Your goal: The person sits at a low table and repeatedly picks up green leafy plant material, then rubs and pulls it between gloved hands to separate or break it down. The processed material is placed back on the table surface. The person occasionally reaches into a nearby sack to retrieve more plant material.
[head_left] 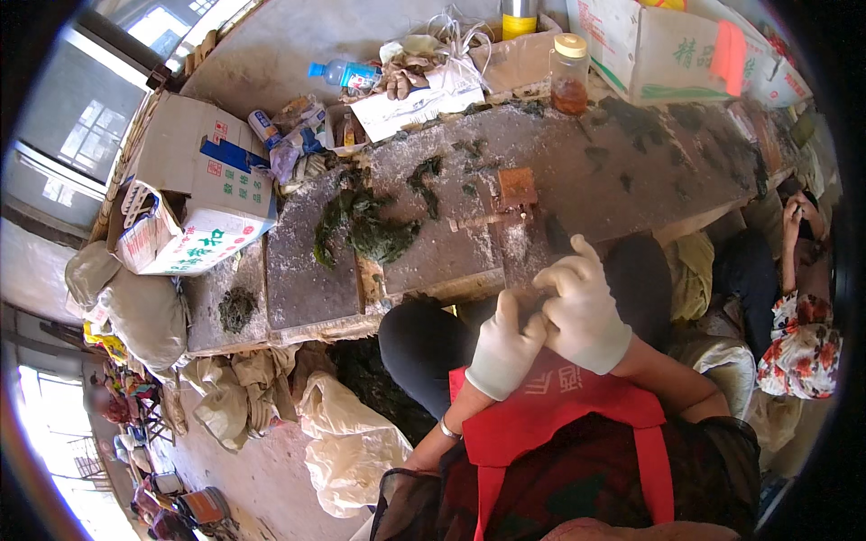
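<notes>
Both my hands wear pale gloves and are close together above my lap, before a red apron (pixel 561 412). My left hand (pixel 506 348) has its fingers bent, its fingertips near or touching the other glove. Higher and to the right is my right hand (pixel 582 311), thumb and fingers partly curled. Whether something thin lies between the fingers cannot be told. Beyond them, on the worktable (pixel 446 257), a small rusty metal block (pixel 516 186) stands at a wooden bar (pixel 477 221). A dark green heap that looks like seaweed (pixel 382 233) lies left of it.
A carton (pixel 203 182) stands at the table's left end, beside a stuffed cloth sack (pixel 145 314). Along the back are a plastic bottle (pixel 345 73), a lidded jar (pixel 569 78) and another carton (pixel 676 54). A co-worker's forearm (pixel 789 250) shows at the far right. Sacks (pixel 352 439) lie below the table.
</notes>
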